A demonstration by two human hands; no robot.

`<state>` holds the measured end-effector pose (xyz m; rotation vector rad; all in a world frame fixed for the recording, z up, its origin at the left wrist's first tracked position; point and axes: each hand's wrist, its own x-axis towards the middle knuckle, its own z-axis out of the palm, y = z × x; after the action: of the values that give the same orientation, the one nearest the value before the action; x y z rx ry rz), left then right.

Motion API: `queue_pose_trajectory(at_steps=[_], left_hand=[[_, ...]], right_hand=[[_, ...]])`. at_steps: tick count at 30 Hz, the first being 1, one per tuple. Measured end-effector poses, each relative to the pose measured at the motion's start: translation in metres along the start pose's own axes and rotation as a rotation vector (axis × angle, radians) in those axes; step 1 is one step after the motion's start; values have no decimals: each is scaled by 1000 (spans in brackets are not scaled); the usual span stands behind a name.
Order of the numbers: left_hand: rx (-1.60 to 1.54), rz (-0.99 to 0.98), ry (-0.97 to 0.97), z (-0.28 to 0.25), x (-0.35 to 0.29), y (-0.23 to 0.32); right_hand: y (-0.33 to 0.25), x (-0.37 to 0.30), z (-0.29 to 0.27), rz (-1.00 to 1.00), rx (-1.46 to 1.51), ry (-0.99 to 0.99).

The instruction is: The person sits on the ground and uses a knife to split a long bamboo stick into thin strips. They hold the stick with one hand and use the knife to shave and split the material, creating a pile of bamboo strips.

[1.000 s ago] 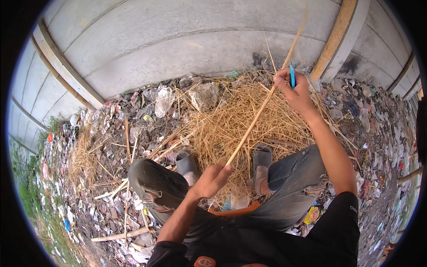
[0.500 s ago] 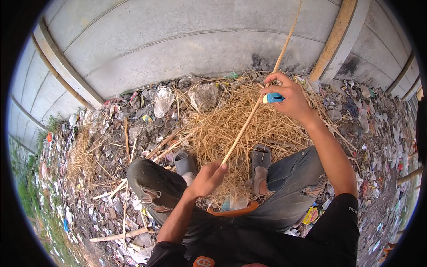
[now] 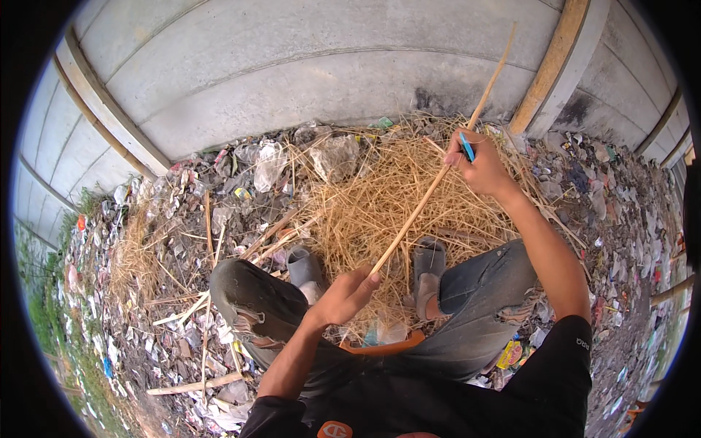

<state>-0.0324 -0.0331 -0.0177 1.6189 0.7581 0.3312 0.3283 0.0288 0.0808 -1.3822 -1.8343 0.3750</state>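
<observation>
A long, thin strip of pale wood or bamboo [image 3: 411, 223] slants up from my lap toward the wall, its far end thin and slightly bent. Near its lower end my left hand [image 3: 345, 296] is closed around it. Higher up, my right hand [image 3: 478, 162] pinches a small blue tool [image 3: 466, 147] against the strip; the tool is seen edge-on and its working edge is hidden by my fingers. Beneath the strip, between my feet and beyond, lies a heap of straw-coloured shavings [image 3: 380, 201].
A grey concrete panel wall [image 3: 328, 80] with an upright wooden post [image 3: 549, 66] stands ahead. Plastic litter covers the ground around me. Loose sticks [image 3: 196, 385] lie at my left. Grey clogs [image 3: 301, 264] are on my feet, and an orange edge [image 3: 383, 345] shows beneath me.
The strip's far end has swung a little to the right and down. My right hand has shifted slightly right and rotated, turning the blue tool edge-on. My left hand keeps its grip.
</observation>
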Motion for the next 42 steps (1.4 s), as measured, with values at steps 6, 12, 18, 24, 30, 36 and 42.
queue_pose_trajectory(at_steps=[6, 12, 18, 24, 30, 36, 42], left_hand=[[-136, -22, -23, -2, -1, -2], [-124, 12, -29, 2, -1, 0], [-44, 13, -30, 2, 3, 4], [-27, 6, -20, -2, 1, 7], [-9, 6, -17, -3, 1, 1], [127, 61, 20, -4, -2, 11], [105, 86, 24, -6, -4, 8]], right_hand=[[-23, 2, -1, 222, 254, -79], [-16, 2, 0, 198, 283, -54], [-7, 4, 7, 288, 330, 30], [-10, 5, 14, 343, 485, 76], [-9, 6, 15, 410, 518, 37], [-5, 2, 11, 465, 510, -6], [-7, -2, 2, 491, 493, -90]])
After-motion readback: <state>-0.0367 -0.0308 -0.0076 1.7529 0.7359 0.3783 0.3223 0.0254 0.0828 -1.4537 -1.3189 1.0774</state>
